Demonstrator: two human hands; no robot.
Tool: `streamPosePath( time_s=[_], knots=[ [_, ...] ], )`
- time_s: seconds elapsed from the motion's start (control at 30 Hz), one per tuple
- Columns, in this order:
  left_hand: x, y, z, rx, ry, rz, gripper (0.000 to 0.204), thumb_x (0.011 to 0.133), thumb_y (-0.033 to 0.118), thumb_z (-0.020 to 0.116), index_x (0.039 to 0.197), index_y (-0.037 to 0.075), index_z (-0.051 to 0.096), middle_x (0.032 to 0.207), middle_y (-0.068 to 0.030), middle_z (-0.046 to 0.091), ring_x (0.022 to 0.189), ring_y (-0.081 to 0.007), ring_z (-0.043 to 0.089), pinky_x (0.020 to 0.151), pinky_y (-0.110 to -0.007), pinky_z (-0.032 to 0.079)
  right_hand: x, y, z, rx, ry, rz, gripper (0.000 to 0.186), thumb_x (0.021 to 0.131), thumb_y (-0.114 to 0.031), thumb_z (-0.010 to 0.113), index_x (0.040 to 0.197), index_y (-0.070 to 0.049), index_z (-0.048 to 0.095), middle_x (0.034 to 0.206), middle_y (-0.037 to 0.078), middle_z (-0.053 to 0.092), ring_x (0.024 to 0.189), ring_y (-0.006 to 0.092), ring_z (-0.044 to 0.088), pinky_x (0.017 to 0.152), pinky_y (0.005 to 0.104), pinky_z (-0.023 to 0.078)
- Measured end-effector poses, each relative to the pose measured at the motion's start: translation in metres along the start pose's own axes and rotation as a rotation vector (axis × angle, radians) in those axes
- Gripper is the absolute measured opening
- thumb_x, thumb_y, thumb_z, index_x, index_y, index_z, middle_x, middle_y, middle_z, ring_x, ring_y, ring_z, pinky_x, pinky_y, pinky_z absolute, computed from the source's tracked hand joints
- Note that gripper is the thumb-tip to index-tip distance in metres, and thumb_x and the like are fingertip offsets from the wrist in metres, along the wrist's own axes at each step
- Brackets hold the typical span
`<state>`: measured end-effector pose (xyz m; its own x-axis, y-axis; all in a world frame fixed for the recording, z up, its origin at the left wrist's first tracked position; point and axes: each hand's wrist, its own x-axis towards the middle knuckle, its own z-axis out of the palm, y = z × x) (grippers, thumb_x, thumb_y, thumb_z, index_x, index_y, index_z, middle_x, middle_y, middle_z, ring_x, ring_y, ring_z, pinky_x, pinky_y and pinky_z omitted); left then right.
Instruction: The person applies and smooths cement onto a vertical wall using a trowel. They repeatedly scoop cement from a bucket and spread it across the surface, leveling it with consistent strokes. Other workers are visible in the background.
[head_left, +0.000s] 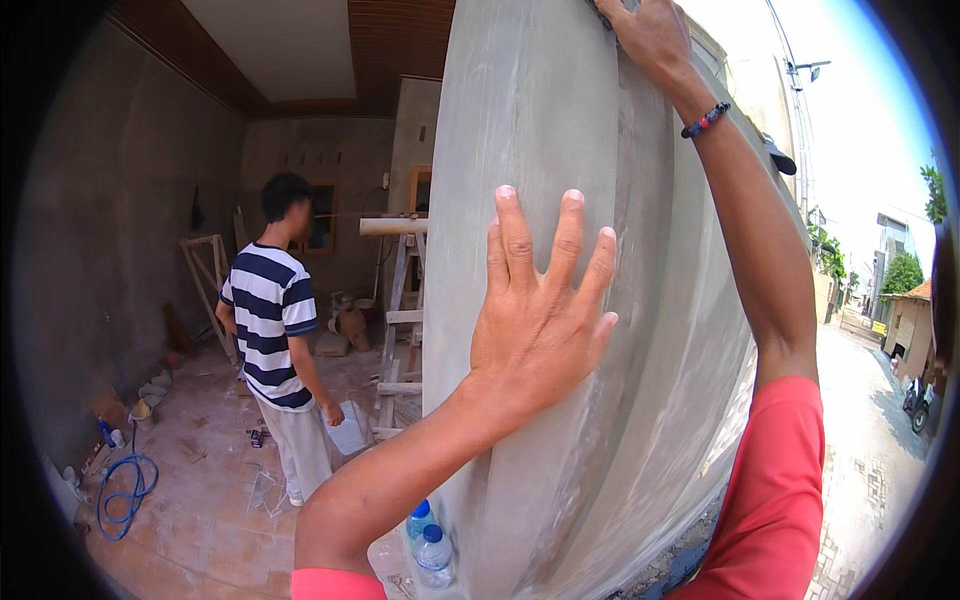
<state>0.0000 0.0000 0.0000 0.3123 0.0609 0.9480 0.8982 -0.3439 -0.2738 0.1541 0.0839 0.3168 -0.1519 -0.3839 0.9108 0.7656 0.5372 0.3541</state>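
Between a dim room (205, 425) and a sunlit street (860, 470) stood the grey wall (660, 280). Over its face the left hand (540, 310) was spread open; above, the right hand (652, 42) was partly cut off, its grip impossible to tell. Near the wall's foot were blue-capped bottles (435, 558); farther left, a person (268, 320) held a pale container (350, 430).

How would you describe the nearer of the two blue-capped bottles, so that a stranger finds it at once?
Start at the big grey wall behind the person's left hand, and follow its left edge down to the bottom of the picture. There stands the nearer bottle, clear with a blue cap, beside the similar farther bottle. It sits lower and further right, partly covering that neighbour.
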Motion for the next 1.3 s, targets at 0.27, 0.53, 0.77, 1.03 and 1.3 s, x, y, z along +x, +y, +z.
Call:
streamPosePath(
  time_s=[0.27, 0.53, 0.77, 1.03, 1.3],
  knots=[
    [-0.019, 0.023, -0.034, -0.004, -0.063, 0.008, 0.071, 0.082, 0.039, 0.077, 0.145, 0.017, 0.052, 0.160, -0.0197, 0.026, 0.145, -0.0612, 0.008, 0.113, -0.067, 0.028, -0.033, 0.039, -0.019, -0.195, 0.111, 0.125, 0.044, 0.091, -0.030, 0.054, 0.126, -0.006, 0.066, 0.114, 0.024, 0.068, 0.110, 0.0428, 0.062, 0.098, 0.0501, 0.048],
    [-0.064, 0.059, -0.052, 0.249, -0.037, 0.036, 0.073, 0.080, 0.039, 0.079, 0.144, 0.017, 0.053, 0.160, -0.0204, 0.026, 0.143, -0.0630, 0.013, 0.112, -0.068, 0.027, -0.071, -0.139, -0.098, 0.057, 0.050, 0.101, 0.048, 0.091, -0.032, 0.058, 0.136, -0.018, 0.063, 0.124, 0.025, 0.065, 0.122, 0.0419, 0.057, 0.102, 0.0664, 0.041],
    [-0.088, 0.097, -0.060, 0.227, -0.044, 0.033, 0.075, 0.081, 0.039, 0.079, 0.146, 0.017, 0.050, 0.162, -0.0198, 0.023, 0.145, -0.0613, 0.010, 0.113, -0.069, 0.025, -0.126, 0.027, -0.149, -0.084, 0.073, 0.371, 0.050, 0.090, -0.036, 0.057, 0.136, -0.016, 0.063, 0.119, 0.021, 0.069, 0.115, 0.0406, 0.062, 0.099, 0.0517, 0.049],
    [-0.078, 0.084, -0.048, 0.229, -0.044, 0.022, 0.075, 0.080, 0.042, 0.077, 0.146, 0.018, 0.050, 0.162, -0.0190, 0.023, 0.145, -0.0598, 0.012, 0.111, -0.069, 0.028, -0.125, 0.034, -0.121, 0.104, 0.215, -0.059, 0.045, 0.087, -0.021, 0.063, 0.128, -0.003, 0.067, 0.116, 0.024, 0.068, 0.108, 0.0402, 0.063, 0.096, 0.0476, 0.049],
    [-0.079, 0.085, -0.028, 0.205, -0.063, 0.003, 0.075, 0.081, 0.040, 0.078, 0.147, 0.018, 0.049, 0.162, -0.0181, 0.023, 0.145, -0.0595, 0.011, 0.112, -0.069, 0.026, -0.163, 0.086, -0.127, 0.100, 0.119, -0.087, 0.043, 0.090, -0.020, 0.061, 0.129, -0.001, 0.065, 0.126, 0.021, 0.066, 0.117, 0.0370, 0.061, 0.104, 0.0436, 0.045]
  ],
)
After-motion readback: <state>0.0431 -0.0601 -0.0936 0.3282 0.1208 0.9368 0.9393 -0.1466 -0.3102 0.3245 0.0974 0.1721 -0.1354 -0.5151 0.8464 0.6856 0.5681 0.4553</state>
